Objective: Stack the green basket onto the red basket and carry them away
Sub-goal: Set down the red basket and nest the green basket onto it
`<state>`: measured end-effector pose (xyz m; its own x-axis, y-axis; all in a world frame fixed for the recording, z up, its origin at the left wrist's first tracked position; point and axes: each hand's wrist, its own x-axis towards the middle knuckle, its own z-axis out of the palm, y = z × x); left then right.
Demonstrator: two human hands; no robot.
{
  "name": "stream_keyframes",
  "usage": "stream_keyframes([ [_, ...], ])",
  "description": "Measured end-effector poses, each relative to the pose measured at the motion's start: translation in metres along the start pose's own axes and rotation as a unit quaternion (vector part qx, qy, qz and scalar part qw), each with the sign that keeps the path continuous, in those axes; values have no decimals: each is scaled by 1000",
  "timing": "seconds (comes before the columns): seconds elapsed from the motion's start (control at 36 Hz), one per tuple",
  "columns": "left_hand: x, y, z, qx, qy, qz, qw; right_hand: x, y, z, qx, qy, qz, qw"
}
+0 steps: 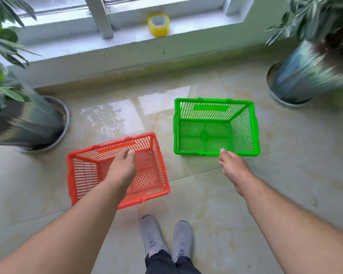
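On the glossy tiled floor [206, 204], the rectangular lattice-plastic red basket [75, 175] and green basket [246, 127] sit apart, the left hand [123, 169] over the red, the right hand [234, 169] near the green's rim, both empty with fingers loosely curled.

Indoor room, likely home or office: glossy tiled floor [216, 194], window sill [87, 46] bearing tape roll [158, 24], potted plants [313, 62] flanking.

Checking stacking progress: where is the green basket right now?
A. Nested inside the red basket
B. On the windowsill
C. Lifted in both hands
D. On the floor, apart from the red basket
D: the green basket sits on the floor tiles, with bare floor between it and the red basket.
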<state>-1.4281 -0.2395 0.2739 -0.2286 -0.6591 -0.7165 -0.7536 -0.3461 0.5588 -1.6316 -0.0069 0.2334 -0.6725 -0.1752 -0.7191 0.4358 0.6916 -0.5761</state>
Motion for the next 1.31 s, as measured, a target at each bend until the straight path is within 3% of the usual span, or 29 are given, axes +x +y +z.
stream_keyframes([
  [0.5, 19, 47, 57, 15, -63, 7, 998, 40, -6, -54, 32, 52, -15, 998],
  [1.06, 116, 70, 207, 47, 12, -26, 998, 221, 19, -136, -1, 37, 3, 999],
  [1.31, 171, 67, 258, 69, 51, -53, 995, 302, 34, -159, -24, 74, -14, 997],
])
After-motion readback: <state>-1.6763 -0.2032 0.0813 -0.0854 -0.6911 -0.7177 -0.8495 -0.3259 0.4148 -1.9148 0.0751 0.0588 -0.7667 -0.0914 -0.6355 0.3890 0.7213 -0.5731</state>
